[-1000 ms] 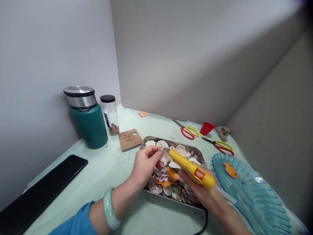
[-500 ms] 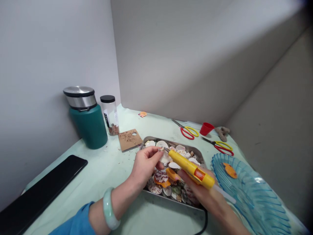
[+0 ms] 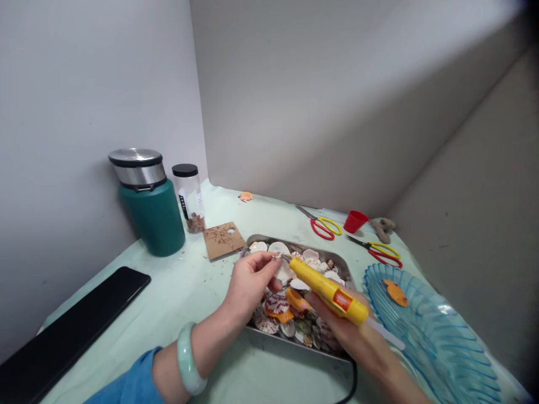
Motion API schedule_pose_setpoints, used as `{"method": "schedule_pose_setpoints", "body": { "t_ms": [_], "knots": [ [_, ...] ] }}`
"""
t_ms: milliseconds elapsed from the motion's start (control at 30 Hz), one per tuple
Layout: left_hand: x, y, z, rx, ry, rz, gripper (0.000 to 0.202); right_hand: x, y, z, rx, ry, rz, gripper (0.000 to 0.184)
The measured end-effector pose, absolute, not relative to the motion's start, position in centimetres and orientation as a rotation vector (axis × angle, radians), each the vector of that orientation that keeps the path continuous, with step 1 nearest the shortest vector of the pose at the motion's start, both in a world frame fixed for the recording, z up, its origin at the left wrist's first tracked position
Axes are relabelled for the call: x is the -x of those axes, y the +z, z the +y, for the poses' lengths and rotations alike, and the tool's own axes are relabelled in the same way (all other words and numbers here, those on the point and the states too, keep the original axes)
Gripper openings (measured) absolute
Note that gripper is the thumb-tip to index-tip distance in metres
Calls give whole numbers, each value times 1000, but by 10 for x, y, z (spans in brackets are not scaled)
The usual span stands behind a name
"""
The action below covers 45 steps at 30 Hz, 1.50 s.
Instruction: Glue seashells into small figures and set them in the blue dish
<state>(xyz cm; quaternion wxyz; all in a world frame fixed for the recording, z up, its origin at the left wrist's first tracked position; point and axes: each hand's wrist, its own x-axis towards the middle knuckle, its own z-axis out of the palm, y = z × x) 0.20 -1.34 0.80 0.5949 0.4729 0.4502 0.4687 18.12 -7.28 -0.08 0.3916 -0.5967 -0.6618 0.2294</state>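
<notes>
A yellow hot glue gun [image 3: 322, 283] is gripped in my right hand [image 3: 351, 331], its metal nozzle pointing up and left. A clear glue stick [image 3: 385, 334] sticks out of its rear end. Between thumb and fingers, my left hand [image 3: 252, 280] pinches a small whitish piece [image 3: 278, 256], too small to name, right at the nozzle's tip. Both hands are over a metal tray [image 3: 290, 342] heaped with seashells [image 3: 278, 303] in white, orange and striped purple. The fingers of my right hand are partly hidden behind the gun.
Right of the tray lies a blue ribbed glass dish [image 3: 457, 342] with an orange shell [image 3: 396, 293] in it. Behind are two pairs of scissors [image 3: 324, 227] and a red cup [image 3: 356, 221]. A brown board [image 3: 224, 240], a jar [image 3: 189, 196], a green flask [image 3: 154, 219] and a black slab [image 3: 76, 331] stand leftward.
Hardly anything differs. The glue gun and my right hand have shifted very slightly left; my left hand holds its place with the small piece at the nozzle.
</notes>
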Motion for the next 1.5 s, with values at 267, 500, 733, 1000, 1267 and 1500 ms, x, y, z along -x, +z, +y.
{"method": "schedule_pose_setpoints", "body": {
  "t_ms": [267, 500, 733, 1000, 1267, 1500],
  "knots": [
    [-1, 7, -14, -1117, 1102, 1051, 24, -181, 0, -73, 1489, 585, -1700, 28],
    [0, 9, -14, -1073, 1221, 1033, 23, -181, 0, -74, 1534, 557, -1658, 25],
    [2, 6, -11, -980, 1228, 955, 22, -183, 4, -73, 1452, 647, -1601, 21],
    [3, 6, -12, -983, 1173, 910, 18, -190, -8, -74, 1560, 664, -1486, 34],
    [4, 4, -10, -979, 1188, 892, 21, -188, -3, -71, 1524, 852, -1420, 35],
    [5, 5, -11, -1011, 1146, 888, 21, -195, -9, -70, 1599, 910, -1272, 36]
  ]
}}
